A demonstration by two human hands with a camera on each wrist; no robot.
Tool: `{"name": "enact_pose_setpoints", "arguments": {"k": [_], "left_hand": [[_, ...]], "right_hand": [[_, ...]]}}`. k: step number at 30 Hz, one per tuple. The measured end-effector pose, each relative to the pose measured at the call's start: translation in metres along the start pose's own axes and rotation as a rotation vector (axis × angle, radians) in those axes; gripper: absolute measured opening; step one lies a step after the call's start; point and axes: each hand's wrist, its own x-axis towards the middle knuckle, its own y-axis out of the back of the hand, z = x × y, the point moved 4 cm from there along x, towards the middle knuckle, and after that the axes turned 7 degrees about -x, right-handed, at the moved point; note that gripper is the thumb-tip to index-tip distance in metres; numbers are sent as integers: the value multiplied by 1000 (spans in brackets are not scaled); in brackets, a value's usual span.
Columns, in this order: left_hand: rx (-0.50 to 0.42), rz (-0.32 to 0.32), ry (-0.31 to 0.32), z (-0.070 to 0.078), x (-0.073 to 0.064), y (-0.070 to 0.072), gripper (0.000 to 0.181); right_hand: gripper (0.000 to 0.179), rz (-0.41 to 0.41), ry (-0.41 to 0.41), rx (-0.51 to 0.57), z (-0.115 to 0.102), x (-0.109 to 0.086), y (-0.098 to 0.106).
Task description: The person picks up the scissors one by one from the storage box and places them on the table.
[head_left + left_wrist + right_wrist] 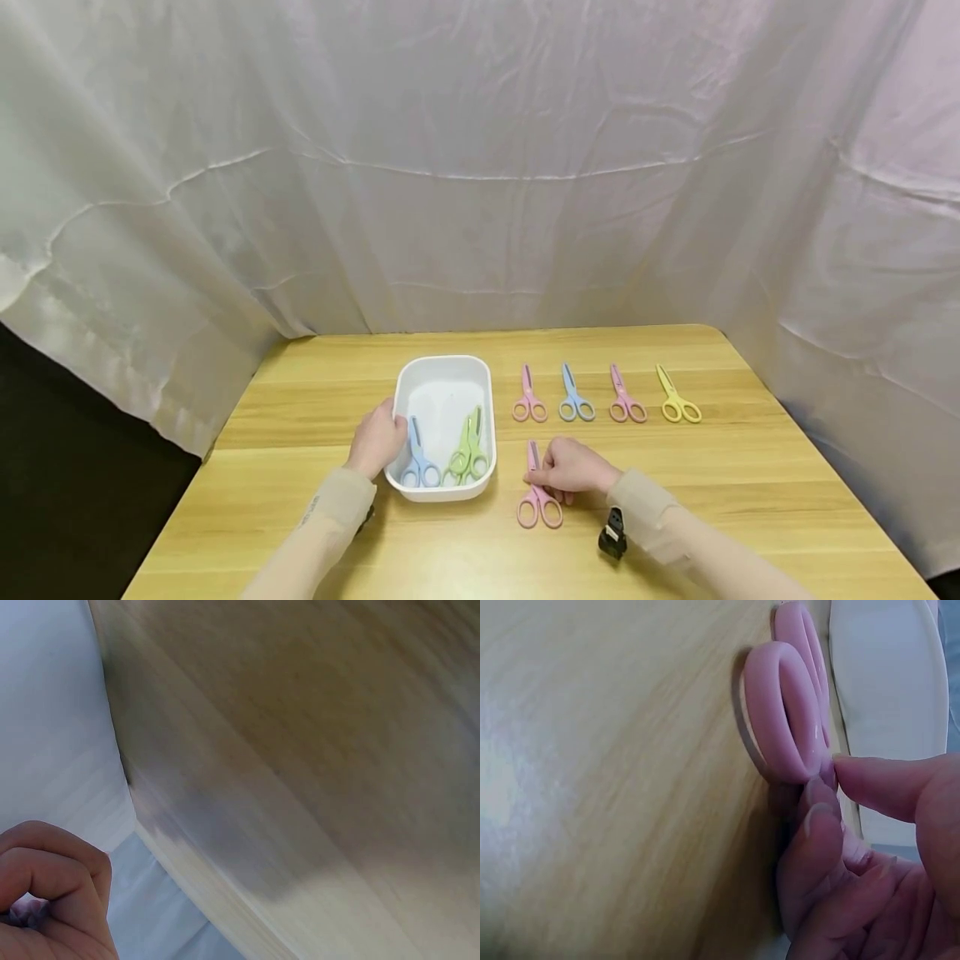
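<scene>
My left hand (377,440) grips the left rim of a white plastic bin (444,494), its fingers curled in the left wrist view. Inside the bin lie blue scissors (420,462) at the left and overlapping green scissors (469,450) at the right. To the right of the bin, my right hand (573,467) pinches pink scissors (541,505) near the middle, between thumb and fingertips. Their blades point away from me. In the right wrist view, the pink handle loops (769,709) are close to the tabletop; whether they touch it I cannot tell.
Behind my right hand, a row on the wooden table (300,517) runs left to right: pink scissors (528,402), blue scissors (574,402), another pink pair (625,404) and yellow scissors (677,404). A pale curtain (480,233) hangs beyond the table's back and sides.
</scene>
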Motion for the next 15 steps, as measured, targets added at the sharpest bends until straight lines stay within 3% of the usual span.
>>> {"name": "enact_pose_setpoints", "arguments": {"k": [15], "left_hand": [[7, -9, 14, -1, 2, -1, 53]], "right_hand": [[48, -11, -1, 10, 2, 3, -5]]}}
